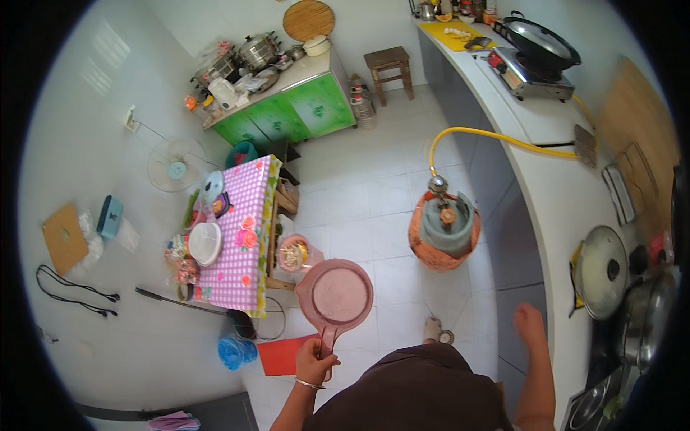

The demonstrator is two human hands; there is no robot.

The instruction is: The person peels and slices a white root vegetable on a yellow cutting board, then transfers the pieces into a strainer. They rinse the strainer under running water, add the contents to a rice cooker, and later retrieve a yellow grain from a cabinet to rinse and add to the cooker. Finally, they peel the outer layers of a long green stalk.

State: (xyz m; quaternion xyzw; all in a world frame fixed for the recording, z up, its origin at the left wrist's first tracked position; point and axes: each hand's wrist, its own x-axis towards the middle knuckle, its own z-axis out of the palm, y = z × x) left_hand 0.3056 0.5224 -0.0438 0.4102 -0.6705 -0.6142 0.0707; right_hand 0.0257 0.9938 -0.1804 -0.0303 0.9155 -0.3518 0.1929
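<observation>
My left hand [315, 363] is closed around the handle of a pink plastic water dipper [337, 293], held out over the floor with its bowl facing up. Whether any water lies in the bowl, I cannot tell. A silver bangle [310, 383] circles my left wrist. My right hand [529, 323] hangs beside the grey cabinet front under the counter [544, 215]. It is blurred, nothing shows in it, and its finger position is unclear. Just beyond the dipper stands a pink bin [318, 256] with food scraps in it.
A gas cylinder [442, 231] stands on the floor, its yellow hose [485, 133] running up to a gas stove [531, 75] with a lidded wok [539, 43]. At left is a table with a checked cloth [237, 215]. A red mat [280, 355] and blue-lined bin [237, 353] lie nearer.
</observation>
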